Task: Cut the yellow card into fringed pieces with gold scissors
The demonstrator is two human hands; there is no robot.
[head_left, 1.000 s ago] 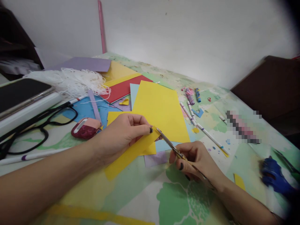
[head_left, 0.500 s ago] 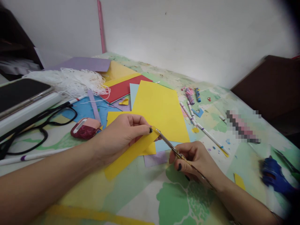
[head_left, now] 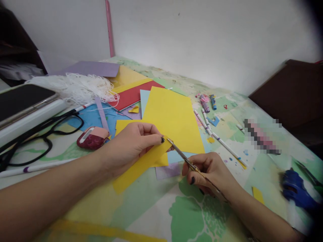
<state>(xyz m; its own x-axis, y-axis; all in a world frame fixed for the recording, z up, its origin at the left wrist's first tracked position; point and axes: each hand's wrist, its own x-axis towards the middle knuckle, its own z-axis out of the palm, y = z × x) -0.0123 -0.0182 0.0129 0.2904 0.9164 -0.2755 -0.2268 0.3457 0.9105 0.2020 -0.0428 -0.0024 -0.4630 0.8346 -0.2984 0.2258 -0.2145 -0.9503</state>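
Note:
Pinched between the thumb and fingers of my left hand [head_left: 141,139] is a yellow paper strip [head_left: 133,173], slanting down to the left under the hand. My right hand [head_left: 209,169] grips a pair of scissors [head_left: 190,163], its fingers around the handles. The blades point up and left, and their tips meet the strip's upper end beside my left fingertips. Behind the hands lies a large yellow sheet [head_left: 171,117] over light blue paper [head_left: 176,156]. A small purple piece of paper [head_left: 168,171] lies just below these.
Black glasses [head_left: 45,139], a maroon case [head_left: 93,137] and a phone [head_left: 22,101] lie at left, with white string [head_left: 75,87] behind. Red paper [head_left: 136,95] is at the back. White sticks [head_left: 227,148], a blue glue gun [head_left: 296,188] and paper scraps lie at right.
Almost nothing differs. The scissors and my right hand have shifted very slightly, while my left hand keeps its hold on the yellow strip.

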